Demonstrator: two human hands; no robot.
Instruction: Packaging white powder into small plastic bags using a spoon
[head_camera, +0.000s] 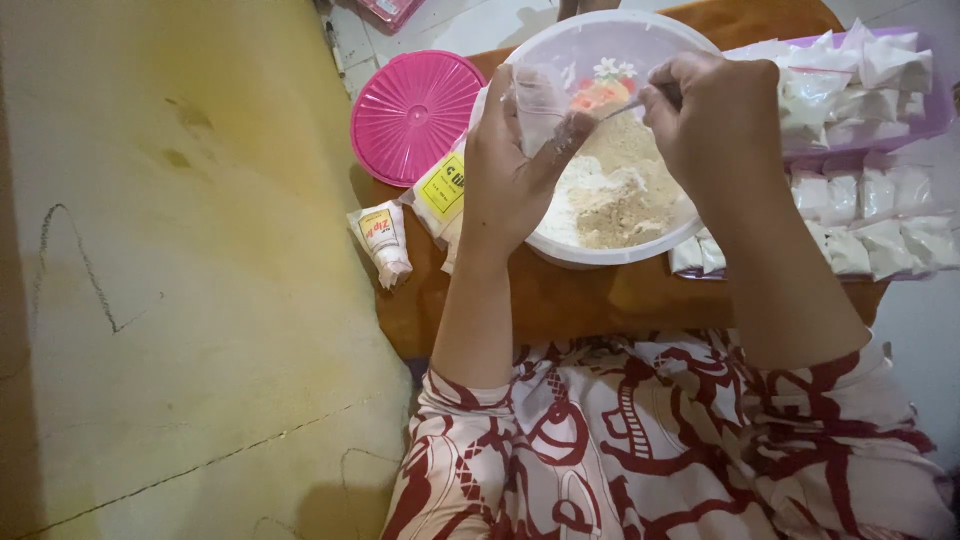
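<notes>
The small clear plastic bag (540, 105) pinched in the left hand (510, 170) is thin, glossy film. The thin metal spoon handle (630, 103) in the right hand (715, 115) shines faintly. The round white plastic bowl (600, 255) is smooth and translucent, and holds matt, grainy beige powder (620, 195). The ribbed round pink plastic lid (415, 115) is glossy. The brown wooden surface (580, 300) looks smooth. The filled white plastic sachets (870, 215) crinkle and gleam. The red-patterned cloth garment (650, 440) is soft and matt.
</notes>
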